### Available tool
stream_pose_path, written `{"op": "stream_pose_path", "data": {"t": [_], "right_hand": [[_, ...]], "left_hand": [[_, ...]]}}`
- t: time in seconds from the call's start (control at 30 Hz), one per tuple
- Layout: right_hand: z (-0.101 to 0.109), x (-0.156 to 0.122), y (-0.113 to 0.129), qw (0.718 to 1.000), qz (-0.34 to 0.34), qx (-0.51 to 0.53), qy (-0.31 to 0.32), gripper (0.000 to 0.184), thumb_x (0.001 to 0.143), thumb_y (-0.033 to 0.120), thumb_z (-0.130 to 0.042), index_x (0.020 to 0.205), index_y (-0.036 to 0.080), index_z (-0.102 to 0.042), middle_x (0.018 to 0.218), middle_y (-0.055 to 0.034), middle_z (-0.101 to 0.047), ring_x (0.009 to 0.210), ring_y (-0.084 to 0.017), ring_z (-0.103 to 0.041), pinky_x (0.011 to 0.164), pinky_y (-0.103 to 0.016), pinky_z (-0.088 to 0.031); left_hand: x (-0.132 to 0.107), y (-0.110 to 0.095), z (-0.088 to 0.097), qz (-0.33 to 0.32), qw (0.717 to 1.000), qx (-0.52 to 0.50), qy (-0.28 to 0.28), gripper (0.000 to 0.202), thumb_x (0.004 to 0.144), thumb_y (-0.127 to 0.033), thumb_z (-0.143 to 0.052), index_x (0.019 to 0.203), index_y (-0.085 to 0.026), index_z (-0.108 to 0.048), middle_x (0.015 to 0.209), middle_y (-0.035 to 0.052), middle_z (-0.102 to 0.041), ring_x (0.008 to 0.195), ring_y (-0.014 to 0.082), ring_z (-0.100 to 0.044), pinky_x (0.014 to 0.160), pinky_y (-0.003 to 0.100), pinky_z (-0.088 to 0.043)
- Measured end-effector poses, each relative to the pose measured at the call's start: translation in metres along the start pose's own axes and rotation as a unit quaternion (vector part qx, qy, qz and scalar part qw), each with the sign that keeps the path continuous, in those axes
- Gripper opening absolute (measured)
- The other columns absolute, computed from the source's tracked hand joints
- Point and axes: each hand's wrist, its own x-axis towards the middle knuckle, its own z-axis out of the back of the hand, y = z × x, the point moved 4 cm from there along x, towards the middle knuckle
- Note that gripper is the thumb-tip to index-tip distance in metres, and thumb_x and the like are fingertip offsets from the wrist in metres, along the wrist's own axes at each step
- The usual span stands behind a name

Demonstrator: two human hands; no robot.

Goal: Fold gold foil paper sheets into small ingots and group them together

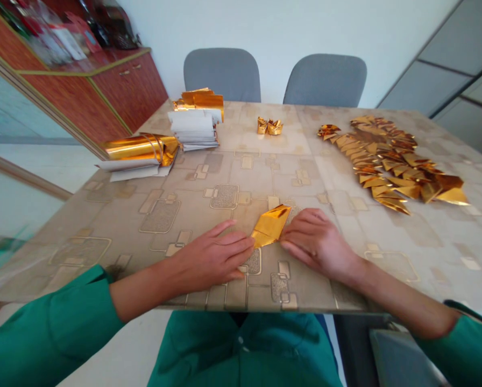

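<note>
A single piece of folded paper (pixel 270 226), shiny metallic gold, lies low on the table (pixel 200 183), a little in from the near edge and around the middle of that edge's length. It is much closer to the near edge than to the far one. Its outline is a slanted four-sided shape, like a leaning diamond, with one pointed end aimed toward the far right corner and the other toward the near left corner. Creases cross its smooth face, and dark reflections streak the fold along its far side.
</note>
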Motion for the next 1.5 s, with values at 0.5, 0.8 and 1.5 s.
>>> {"op": "stream_pose_path", "data": {"t": [0.5,0.8,1.5], "right_hand": [[-0.027,0.023,-0.042,0.991,-0.113,0.057,0.042,0.010,0.091,0.017,-0.058,0.084,0.018,-0.065,0.078,-0.0022,-0.061,0.072,-0.014,-0.055,0.066,-0.024,-0.040],[-0.021,0.022,-0.039,0.995,-0.029,-0.034,0.087,0.015,0.097,0.028,-0.055,0.092,0.020,-0.067,0.085,-0.0036,-0.061,0.083,-0.017,-0.053,0.074,-0.030,-0.035],[-0.020,0.016,-0.034,0.990,-0.028,-0.047,0.131,0.023,0.098,0.028,-0.050,0.106,0.016,-0.067,0.086,-0.0067,-0.059,0.079,-0.018,-0.054,0.073,-0.029,-0.042]], "left_hand": [[0.028,0.008,-0.002,0.034,0.996,-0.036,-0.070,0.017,0.097,-0.018,-0.050,0.091,-0.018,-0.066,0.089,0.0013,-0.069,0.088,0.0163,-0.055,0.103,0.039,-0.039],[0.020,0.014,0.004,0.039,0.999,0.014,-0.030,0.019,0.097,-0.018,-0.048,0.102,-0.015,-0.066,0.090,0.0056,-0.068,0.086,0.0197,-0.055,0.080,0.035,-0.048],[0.019,0.019,-0.005,0.084,0.995,0.055,-0.007,0.018,0.097,-0.020,-0.048,0.097,-0.014,-0.065,0.087,0.0060,-0.064,0.080,0.0192,-0.057,0.071,0.031,-0.048]]}}
